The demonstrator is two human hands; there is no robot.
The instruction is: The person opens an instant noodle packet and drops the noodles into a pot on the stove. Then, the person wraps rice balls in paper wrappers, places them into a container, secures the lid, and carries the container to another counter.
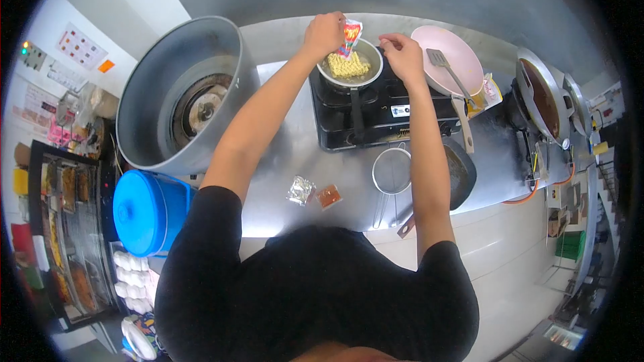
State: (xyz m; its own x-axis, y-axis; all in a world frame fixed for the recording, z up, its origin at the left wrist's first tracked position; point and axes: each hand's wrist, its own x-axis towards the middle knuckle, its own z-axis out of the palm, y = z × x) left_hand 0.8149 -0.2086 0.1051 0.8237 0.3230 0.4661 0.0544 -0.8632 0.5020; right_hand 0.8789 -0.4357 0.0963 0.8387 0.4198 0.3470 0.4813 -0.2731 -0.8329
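My left hand (pixel 325 35) is closed on a small printed packet (pixel 351 39), red, yellow and white, tilted over a saucepan. Pale yellow instant noodles (pixel 347 66) lie in that saucepan (pixel 357 84), which stands on the left burner of a black gas stove (pixel 335 117). Just right of the pan's rim is my right hand (pixel 404 58), fingers curled, thumb and fingertip pinched; whatever may be between them is too small to make out. Nearer my body, a silver foil sachet (pixel 300 190) and a clear sachet with orange-red contents (pixel 329 196) lie on the metal counter (pixel 295 218).
A pink frying pan (pixel 429 43) with a grey spatula (pixel 439 59) sits at the stove's right. A strainer (pixel 392 171) and a dark pan (pixel 463 177) lie in front. At left stand a large grey pot (pixel 231 100) and a blue lidded bucket (pixel 141 211).
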